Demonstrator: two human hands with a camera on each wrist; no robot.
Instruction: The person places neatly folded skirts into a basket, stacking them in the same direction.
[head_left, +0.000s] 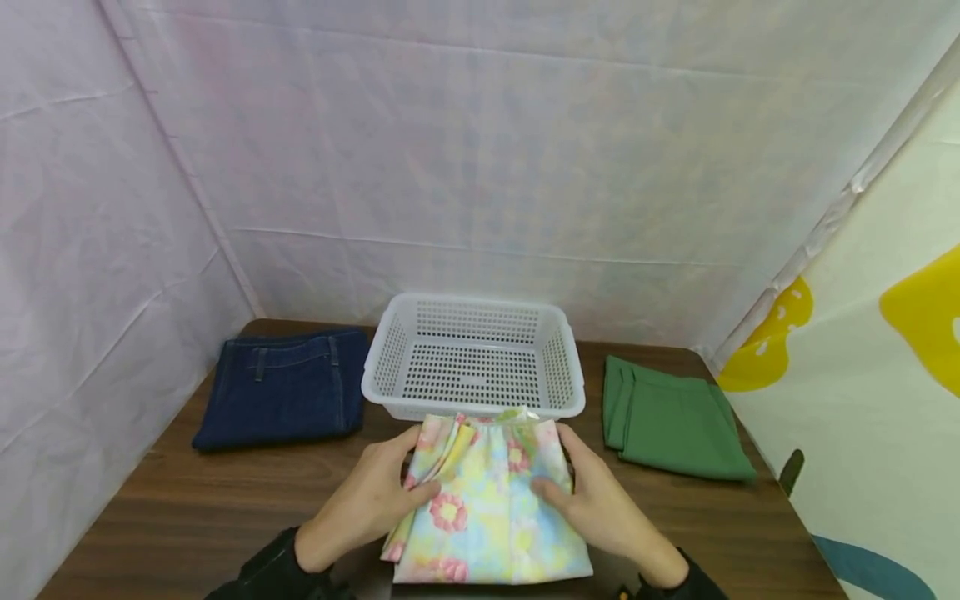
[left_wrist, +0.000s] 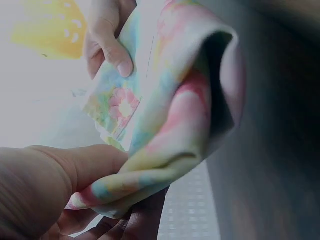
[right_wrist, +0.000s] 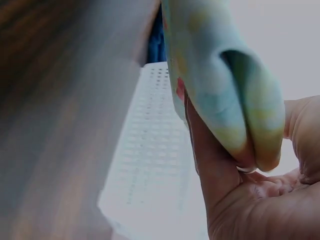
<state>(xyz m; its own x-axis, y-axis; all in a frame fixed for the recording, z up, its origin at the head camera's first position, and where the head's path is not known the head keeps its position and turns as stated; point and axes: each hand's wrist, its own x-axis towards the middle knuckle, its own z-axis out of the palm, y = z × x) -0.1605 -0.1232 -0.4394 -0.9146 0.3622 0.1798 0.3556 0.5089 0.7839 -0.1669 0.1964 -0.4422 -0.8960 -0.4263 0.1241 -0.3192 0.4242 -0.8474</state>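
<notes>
A folded floral garment [head_left: 487,508] with a gathered top edge, in pastel yellow, blue and pink, spans both hands in front of the basket. My left hand [head_left: 375,487] grips its left side, thumb on the front face and fingers behind. On the opposite side my right hand [head_left: 603,500] holds it the same way. The left wrist view shows the layered cloth [left_wrist: 165,135] bending into a loose fold beside the left thumb. In the right wrist view, folded cloth edges [right_wrist: 230,110] sit between the right thumb and fingers.
A white perforated plastic basket [head_left: 386,375] stands just beyond the garment, nothing in it. Folded dark blue jeans [head_left: 288,392] lie to its left, a folded green cloth item [head_left: 675,421] to its right. White fabric walls [head_left: 480,167] enclose the wooden table [head_left: 172,508].
</notes>
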